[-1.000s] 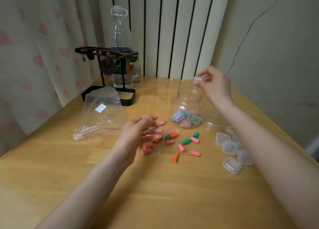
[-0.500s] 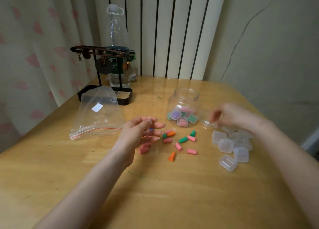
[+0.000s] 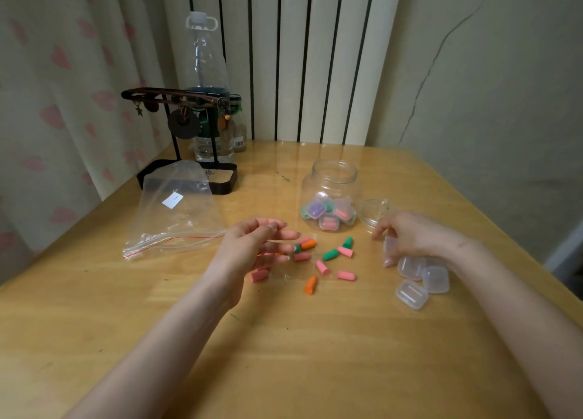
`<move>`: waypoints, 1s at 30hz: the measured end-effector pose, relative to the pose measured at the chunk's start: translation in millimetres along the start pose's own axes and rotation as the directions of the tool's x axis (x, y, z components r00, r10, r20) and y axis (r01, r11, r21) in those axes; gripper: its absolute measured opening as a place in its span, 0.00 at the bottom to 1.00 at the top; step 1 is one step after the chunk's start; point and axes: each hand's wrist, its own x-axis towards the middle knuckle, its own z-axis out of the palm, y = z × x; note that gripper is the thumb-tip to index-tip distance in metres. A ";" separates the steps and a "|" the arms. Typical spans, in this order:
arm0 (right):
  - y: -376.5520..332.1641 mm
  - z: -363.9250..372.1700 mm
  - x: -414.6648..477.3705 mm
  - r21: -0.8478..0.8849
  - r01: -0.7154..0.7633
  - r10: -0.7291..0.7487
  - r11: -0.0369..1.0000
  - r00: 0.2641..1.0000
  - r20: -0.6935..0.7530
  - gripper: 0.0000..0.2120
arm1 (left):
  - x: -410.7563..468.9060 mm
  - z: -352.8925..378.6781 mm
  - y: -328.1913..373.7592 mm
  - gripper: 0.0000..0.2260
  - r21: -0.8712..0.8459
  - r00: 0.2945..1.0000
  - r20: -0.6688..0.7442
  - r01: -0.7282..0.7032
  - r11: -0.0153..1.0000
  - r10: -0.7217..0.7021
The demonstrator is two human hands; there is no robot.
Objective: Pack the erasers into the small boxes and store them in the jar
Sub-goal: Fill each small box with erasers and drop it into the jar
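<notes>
Eleven loose coloured bullet-shaped erasers [image 3: 330, 254] between left hand [image 3: 252, 248], fingers [image 3: 284, 235] spread, and right hand [image 3: 413, 238], fingers [image 3: 380, 230] curled round one of four small clear plastic boxes [image 3: 411, 294].

Wooden table [image 3: 315, 355], pale glossy top. Clear zip bag [image 3: 176, 216], laid flat towards the left edge, a white label seen through it. Black stand [image 3: 170, 94] with hung ornaments, placed at the far left corner, its base partly covered by the bag. Tall clear bottle [image 3: 206, 68] and small dark-capped bottle [image 3: 238, 125], stood behind the stand. Heart-print curtain [image 3: 63, 87], hung past the left edge. White ribbed radiator [image 3: 315, 55], mounted beyond the far edge.
</notes>
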 end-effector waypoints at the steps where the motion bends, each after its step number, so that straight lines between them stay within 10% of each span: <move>1: -0.3 1.3 0.7 0.022 0.009 -0.009 1.000 1.000 -0.013 0.28 | 0.5 -0.2 -0.1 0.07 -0.002 1.000 0.001 0.001 1.000 -0.001; 9: -15.1 -0.3 -11.5 0.240 0.215 -0.128 0.947 0.934 -0.333 0.26 | 0.7 -1.3 -0.8 0.08 -0.038 1.000 -0.002 -0.010 0.999 0.010; 14: -56.2 4.2 -51.9 0.707 0.463 -0.376 0.535 0.880 -0.291 0.29 | -7.0 9.6 -2.5 0.11 -0.024 0.968 0.252 0.022 0.999 -0.015; 21: -59.8 28.3 -62.8 0.845 0.478 -0.460 0.241 0.822 -0.334 0.29 | -11.6 34.3 -27.8 0.15 -0.047 0.949 0.314 0.001 0.999 0.014; 30: -50.2 27.3 -60.9 0.932 0.341 -0.544 0.120 0.808 -0.225 0.19 | -21.9 42.8 -29.0 0.18 -0.035 0.938 0.273 -0.213 0.976 0.214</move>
